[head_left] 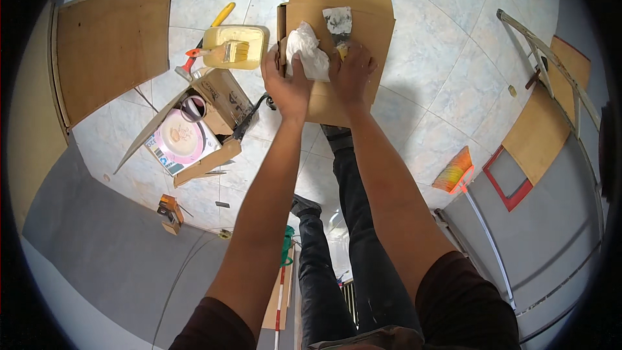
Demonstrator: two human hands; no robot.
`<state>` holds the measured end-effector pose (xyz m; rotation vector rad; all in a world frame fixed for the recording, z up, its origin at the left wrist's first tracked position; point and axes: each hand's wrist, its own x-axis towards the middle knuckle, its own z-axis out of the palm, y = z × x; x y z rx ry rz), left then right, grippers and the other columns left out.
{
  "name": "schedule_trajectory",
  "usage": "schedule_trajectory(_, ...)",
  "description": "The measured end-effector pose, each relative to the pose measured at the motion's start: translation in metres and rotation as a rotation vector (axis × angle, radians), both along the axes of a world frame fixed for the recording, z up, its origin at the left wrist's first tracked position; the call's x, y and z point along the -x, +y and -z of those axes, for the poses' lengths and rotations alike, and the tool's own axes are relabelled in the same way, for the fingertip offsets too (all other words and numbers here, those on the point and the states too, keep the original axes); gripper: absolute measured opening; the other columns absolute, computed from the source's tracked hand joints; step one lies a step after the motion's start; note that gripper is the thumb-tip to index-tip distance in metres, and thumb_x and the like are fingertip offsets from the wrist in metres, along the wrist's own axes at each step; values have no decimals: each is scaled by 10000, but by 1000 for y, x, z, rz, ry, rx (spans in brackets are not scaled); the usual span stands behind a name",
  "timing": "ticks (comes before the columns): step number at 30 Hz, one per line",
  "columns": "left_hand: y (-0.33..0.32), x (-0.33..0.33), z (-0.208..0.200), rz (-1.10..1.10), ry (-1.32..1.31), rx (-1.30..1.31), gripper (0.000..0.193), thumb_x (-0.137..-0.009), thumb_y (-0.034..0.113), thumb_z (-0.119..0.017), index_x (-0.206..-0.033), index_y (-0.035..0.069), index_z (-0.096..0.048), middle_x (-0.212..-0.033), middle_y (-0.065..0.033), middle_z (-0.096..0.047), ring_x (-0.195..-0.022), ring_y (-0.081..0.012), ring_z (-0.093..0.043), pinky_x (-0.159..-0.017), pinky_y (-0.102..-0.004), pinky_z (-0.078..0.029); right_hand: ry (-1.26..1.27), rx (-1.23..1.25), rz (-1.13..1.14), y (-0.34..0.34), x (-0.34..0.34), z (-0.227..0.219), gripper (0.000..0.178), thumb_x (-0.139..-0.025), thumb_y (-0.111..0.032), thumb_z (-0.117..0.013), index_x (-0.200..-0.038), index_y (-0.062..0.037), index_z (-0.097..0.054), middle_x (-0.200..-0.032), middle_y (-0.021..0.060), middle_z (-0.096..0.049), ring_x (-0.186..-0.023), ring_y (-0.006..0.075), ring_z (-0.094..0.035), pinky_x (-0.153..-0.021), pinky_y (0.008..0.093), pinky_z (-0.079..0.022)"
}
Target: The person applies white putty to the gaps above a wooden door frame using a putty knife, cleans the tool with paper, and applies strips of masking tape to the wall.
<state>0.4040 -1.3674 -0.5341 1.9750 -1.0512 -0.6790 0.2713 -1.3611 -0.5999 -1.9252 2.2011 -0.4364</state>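
My left hand (285, 81) grips a crumpled white rag (307, 52) and presses it against a brown wooden board (369, 19) that I hold up in front of me. My right hand (352, 72) is closed on the yellow handle of a putty knife (338, 23), whose smeared metal blade lies flat on the board just right of the rag. Both forearms reach up from the lower edge. My legs in dark trousers stand below the board.
A yellow tray (236, 45) with a wide paintbrush (223, 53) sits on the tiled floor. An open cardboard box (194, 133) holds a round tin and lid. A wooden panel (110, 45) leans at left. A broom (457, 172) and more boards stand at right.
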Motion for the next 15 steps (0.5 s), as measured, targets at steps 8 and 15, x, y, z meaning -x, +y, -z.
schedule_trajectory(8, 124, 2, -7, -120, 213, -25, 391, -944, 68, -712, -1291, -45, -573, -1232, -167, -606, -1137, -270, -619, -995, -371, -495, -147, 47, 63, -7, -3, 3, 377, -945, -312, -675, -1207, -59, -578, -1027, 102, -624, -1058, 297, -576, -946, 487, -329)
schedule_trajectory(15, 286, -5, -141, -82, 135, -400, 363, -941, 100, -735, -1252, -36, -604, -1124, -165, -637, -1001, -276, -628, -904, -370, -510, -74, -74, -126, 54, 41, -48, 321, -918, -264, -716, -1111, -17, -645, -1135, 139, -652, -1080, 335, -605, -920, 486, -379)
